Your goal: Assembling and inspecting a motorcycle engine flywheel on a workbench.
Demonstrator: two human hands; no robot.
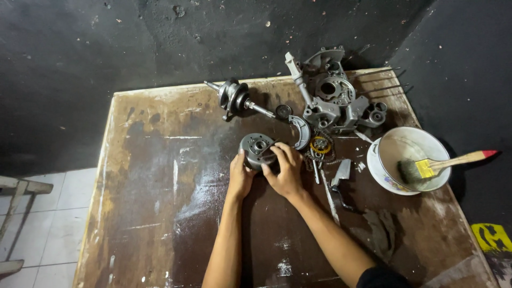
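Observation:
A round grey metal flywheel-like part (257, 148) rests on the worn brown table (160, 202). My left hand (239, 176) grips its left side. My right hand (285, 169) curls over its right front edge, fingers on top. Both hands hold the same part near the table's middle.
Behind lie a crankshaft (236, 98), a grey engine casing (332, 96), a curved brake shoe (302, 131) and a small gear with chain (320, 146). A white bowl (387, 173) with a wooden-handled brush (442, 164) sits at right. A metal lever (341, 178) lies nearby. Black walls surround.

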